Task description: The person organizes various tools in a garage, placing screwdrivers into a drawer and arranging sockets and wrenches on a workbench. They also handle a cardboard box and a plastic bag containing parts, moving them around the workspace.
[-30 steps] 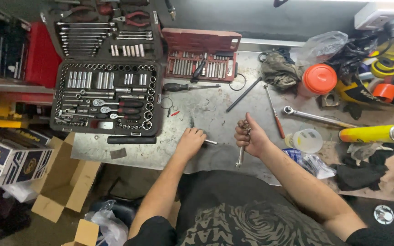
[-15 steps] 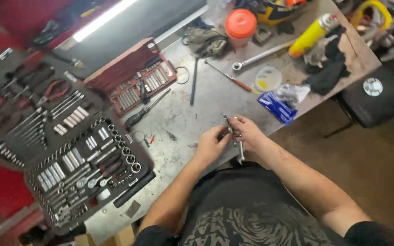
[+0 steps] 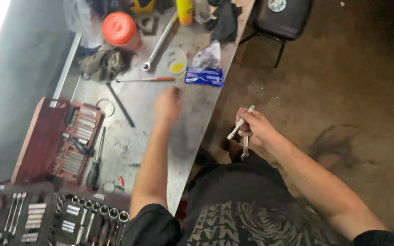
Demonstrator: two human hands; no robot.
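Observation:
My right hand (image 3: 256,129) is off the workbench, over the floor, and grips two slim metal wrenches (image 3: 241,132) that stick out above and below the fist. My left hand (image 3: 167,105) hovers over the metal workbench (image 3: 192,132), blurred, with nothing visible in it; its fingers look loosely curled. Nearest to it are a red-handled screwdriver (image 3: 146,79) and a blue packet of wipes (image 3: 204,76).
A red socket case (image 3: 55,139) and a black tool case (image 3: 51,218) lie open at the left. An orange-lidded tub (image 3: 119,28), a long wrench (image 3: 159,43), a clear lid (image 3: 176,61), a yellow spray can (image 3: 184,10) and rags sit at the far end. A black stool (image 3: 281,16) stands on the floor.
The view has swung to the right. My right hand has carried the wrenches off the bench over the floor. My left hand has let go and moved out over the bench.

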